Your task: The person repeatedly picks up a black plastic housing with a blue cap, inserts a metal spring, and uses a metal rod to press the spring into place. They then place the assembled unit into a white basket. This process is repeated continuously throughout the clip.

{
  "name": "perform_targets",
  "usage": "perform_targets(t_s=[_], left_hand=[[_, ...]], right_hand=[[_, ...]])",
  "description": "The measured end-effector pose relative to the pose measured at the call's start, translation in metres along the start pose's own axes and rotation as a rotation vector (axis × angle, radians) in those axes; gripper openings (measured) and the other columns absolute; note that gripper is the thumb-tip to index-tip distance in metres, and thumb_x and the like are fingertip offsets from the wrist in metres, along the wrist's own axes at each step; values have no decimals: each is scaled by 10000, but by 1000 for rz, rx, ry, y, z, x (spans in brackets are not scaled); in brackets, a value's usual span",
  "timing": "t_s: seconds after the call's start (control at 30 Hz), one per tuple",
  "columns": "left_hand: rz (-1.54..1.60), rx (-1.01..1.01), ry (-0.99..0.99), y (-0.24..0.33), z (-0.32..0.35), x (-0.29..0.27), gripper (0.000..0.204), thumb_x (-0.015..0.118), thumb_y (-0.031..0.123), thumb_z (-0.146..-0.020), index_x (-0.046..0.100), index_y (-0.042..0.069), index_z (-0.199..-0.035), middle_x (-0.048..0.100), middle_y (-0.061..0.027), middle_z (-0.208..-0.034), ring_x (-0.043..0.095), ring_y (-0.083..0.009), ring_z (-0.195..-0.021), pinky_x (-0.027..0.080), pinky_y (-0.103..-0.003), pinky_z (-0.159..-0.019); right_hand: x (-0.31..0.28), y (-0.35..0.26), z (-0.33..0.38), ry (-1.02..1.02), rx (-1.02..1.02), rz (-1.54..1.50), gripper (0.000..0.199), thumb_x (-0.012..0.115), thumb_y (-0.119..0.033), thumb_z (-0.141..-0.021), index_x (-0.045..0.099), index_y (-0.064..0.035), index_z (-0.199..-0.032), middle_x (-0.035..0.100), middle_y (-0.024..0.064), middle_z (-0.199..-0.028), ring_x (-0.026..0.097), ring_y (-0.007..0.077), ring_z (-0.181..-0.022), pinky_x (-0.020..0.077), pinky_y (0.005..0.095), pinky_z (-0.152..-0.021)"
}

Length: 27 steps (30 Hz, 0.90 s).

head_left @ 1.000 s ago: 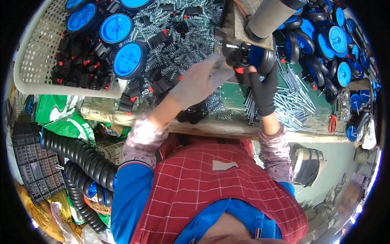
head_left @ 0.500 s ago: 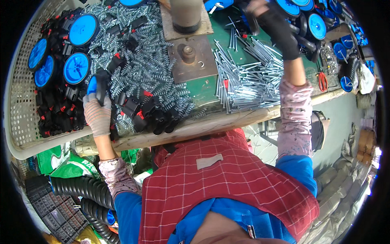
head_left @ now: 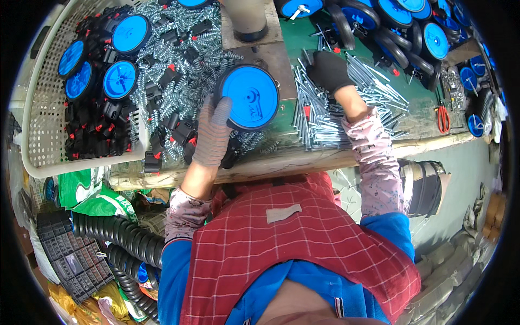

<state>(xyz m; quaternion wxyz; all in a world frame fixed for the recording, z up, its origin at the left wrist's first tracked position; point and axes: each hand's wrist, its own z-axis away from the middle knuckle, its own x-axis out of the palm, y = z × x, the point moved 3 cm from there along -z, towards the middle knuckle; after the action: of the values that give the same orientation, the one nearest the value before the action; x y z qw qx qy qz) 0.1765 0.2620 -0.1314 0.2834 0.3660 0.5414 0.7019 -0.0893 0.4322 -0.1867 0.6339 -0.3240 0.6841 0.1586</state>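
Observation:
My left hand [head_left: 213, 130], in a striped pale glove, grips the edge of a blue wheel [head_left: 250, 100] with a black tyre. Its flat blue face is turned up, over the edge of a square metal plate [head_left: 273, 65]. My right hand [head_left: 329, 71], in a dark glove, reaches down into a pile of long silvery metal pins [head_left: 325, 122]. Its fingers are bent and closed at the pile's left part; what is between them is hidden.
A white perforated basket [head_left: 86, 169] at the left contains black parts with red tabs and several blue wheels [head_left: 119, 79]. Loose springs [head_left: 187, 76] cover the bench beside it. A metal post [head_left: 246, 21] stands at the back. More wheels [head_left: 435, 40] and red-handled scissors [head_left: 443, 120] lie right.
My left hand has moved right from the basket side, bringing a wheel over the metal plate. My right hand has come down from the wheels at the back right to the pins.

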Motion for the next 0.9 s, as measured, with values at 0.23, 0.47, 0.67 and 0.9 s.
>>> perform_targets(t_s=[0.23, 0.47, 0.67, 0.9], left_hand=[[191, -96, -88, -1, -2, 0, 454, 654, 364, -933, 522, 36, -1219, 591, -84, -1136, 578, -148, -996, 504, -308, -883], [95, 31, -84, -12, 5, -3, 427, 630, 330, -962, 537, 14, -1233, 610, -63, -1117, 552, -130, -1009, 462, -284, -914], [100, -35, -281, 12, 31, -1, 510, 562, 377, -1000, 480, 40, -1373, 591, -92, -1220, 581, -154, -1084, 494, -304, -927], [-844, 294, -392, 45, 46, -61, 456, 698, 199, -886, 584, 54, -1302, 641, -165, -1210, 642, -295, -1085, 501, -381, -958]], right_hand=[[-65, -55, 67, -4, -204, -850, 117, 623, -156, -923, 624, -88, -1018, 683, 117, -893, 679, 311, -740, 525, 387, -644], [-101, -119, 85, 128, -660, -199, 347, 710, -68, -735, 667, -177, -1062, 622, 63, -1090, 646, 282, -955, 560, 401, -708], [-124, -163, 94, -152, -900, -321, 929, 801, -433, -661, 458, -49, -1433, 434, 229, -1467, 447, 404, -1328, 337, 554, -1125], [-100, -96, 110, 50, -700, -329, 685, 786, -314, -746, 574, -26, -1330, 661, 187, -1181, 675, 339, -1033, 486, 444, -999]])
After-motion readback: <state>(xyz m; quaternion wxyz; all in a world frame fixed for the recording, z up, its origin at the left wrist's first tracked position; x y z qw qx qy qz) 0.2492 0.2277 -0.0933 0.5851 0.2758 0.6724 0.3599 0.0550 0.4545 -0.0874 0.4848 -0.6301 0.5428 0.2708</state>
